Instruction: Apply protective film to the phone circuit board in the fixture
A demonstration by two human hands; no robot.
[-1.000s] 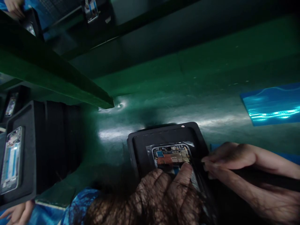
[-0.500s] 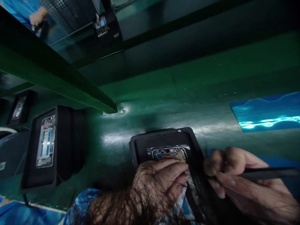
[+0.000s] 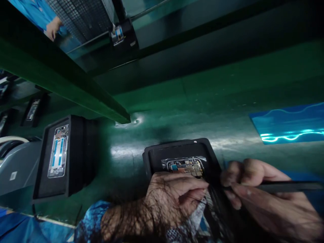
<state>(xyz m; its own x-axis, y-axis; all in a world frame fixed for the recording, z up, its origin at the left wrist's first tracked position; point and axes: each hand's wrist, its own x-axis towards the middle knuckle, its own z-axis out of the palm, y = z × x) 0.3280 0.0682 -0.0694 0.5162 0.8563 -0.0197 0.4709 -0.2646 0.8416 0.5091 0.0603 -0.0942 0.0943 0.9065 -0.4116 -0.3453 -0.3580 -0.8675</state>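
Note:
An opened phone [image 3: 188, 166] with its circuit board showing lies in a black tray [image 3: 149, 152] at the lower middle. My left hand [image 3: 174, 194] rests across the phone, thumb and fingers pinched near its right edge. Whatever sits between those fingertips is too small to make out. The lower part of the phone, with a blue strip, is partly hidden below this hand. To the right of the tray, my right hand [image 3: 268, 199] is closed around a slim dark stick-like tool [image 3: 293, 186]. The tool's tip is hidden by the fingers and shadow.
At left, another opened phone [image 3: 58, 152] lies in a black tray [image 3: 42, 187] on a dark stack. A green post [image 3: 83, 91] slants over the green bench. A blue sheet [image 3: 291, 123] lies at right. A co-worker's hand [image 3: 53, 27] shows at the far upper left.
The whole view has shifted slightly, so the bench things sit further right. My left fingertips have moved a little right along the phone's edge. My right hand keeps its grip on the tool.

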